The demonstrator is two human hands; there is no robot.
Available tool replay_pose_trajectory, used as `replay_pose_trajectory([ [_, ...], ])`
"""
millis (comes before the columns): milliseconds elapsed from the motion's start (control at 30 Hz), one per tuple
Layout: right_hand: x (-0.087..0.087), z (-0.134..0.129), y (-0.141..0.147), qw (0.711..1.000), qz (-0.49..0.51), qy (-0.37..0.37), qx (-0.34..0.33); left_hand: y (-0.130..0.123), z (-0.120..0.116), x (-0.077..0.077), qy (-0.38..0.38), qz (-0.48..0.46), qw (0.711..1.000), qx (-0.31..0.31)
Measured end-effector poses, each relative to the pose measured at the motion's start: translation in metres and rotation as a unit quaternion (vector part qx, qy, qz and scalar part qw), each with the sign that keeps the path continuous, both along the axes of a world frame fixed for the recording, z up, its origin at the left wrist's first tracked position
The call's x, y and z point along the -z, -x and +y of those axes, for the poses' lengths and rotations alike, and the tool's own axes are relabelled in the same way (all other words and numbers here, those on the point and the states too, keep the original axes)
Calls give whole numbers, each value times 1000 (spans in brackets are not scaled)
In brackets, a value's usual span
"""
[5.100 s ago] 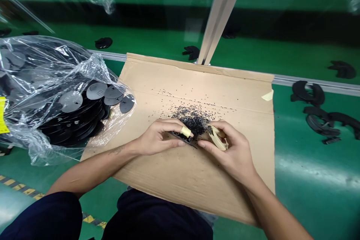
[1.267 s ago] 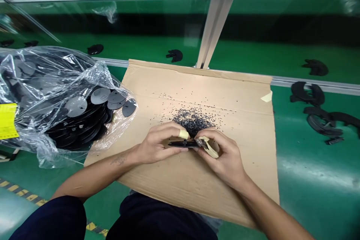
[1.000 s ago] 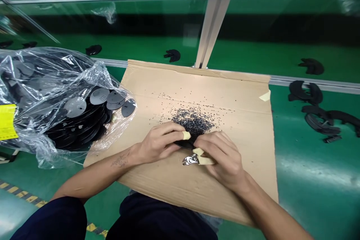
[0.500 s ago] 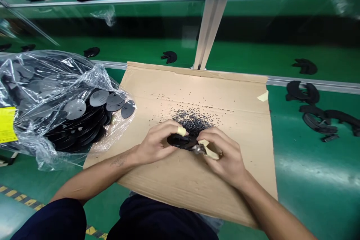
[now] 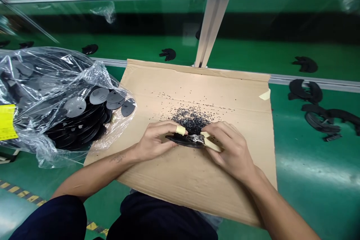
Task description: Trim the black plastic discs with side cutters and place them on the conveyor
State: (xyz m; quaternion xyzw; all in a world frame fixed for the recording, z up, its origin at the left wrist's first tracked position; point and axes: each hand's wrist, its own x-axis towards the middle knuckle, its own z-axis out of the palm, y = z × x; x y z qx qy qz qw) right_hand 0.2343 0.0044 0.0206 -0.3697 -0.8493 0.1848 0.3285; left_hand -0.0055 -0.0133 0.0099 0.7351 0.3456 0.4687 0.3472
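The person's left hand [image 5: 156, 143] pinches a flat black plastic part [image 5: 180, 140] between thumb and fingers, its grip closed on the part and a cream finger cot [image 5: 180, 130] on one fingertip. The part sits just above the cardboard sheet [image 5: 194, 180], at the near edge of a heap of black plastic bits [image 5: 191, 119]. The right hand [image 5: 232, 150] is closed around small steel nippers [image 5: 197, 139] with cream-wrapped handles [image 5: 212, 144], their head touching the part's edge; whether the jaws are apart or together is too small to tell. For clean work, the part is best braced firmly in the left hand while the nippers stay flat along its edge, so that the cut runs close without gouging the plastic. To the left, a clear plastic bag [image 5: 46, 71] holds stacked black discs [image 5: 74, 107], and black curved pieces [image 5: 305, 92] lie on the green counter [image 5: 306, 165] to the right.
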Motion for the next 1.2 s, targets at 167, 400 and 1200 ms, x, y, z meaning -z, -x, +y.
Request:
replay_pose_trajectory([
  [167,1,-2,1,999,-19,-36,5,-1,0,1,-16,-3,1000,10],
  [400,4,-5,1,996,-42,-74,17,-1,-1,4,-10,-14,1000,20],
  [1200,-2,-10,3,980,-107,-163,46,-2,-6,3,-23,-10,1000,9],
])
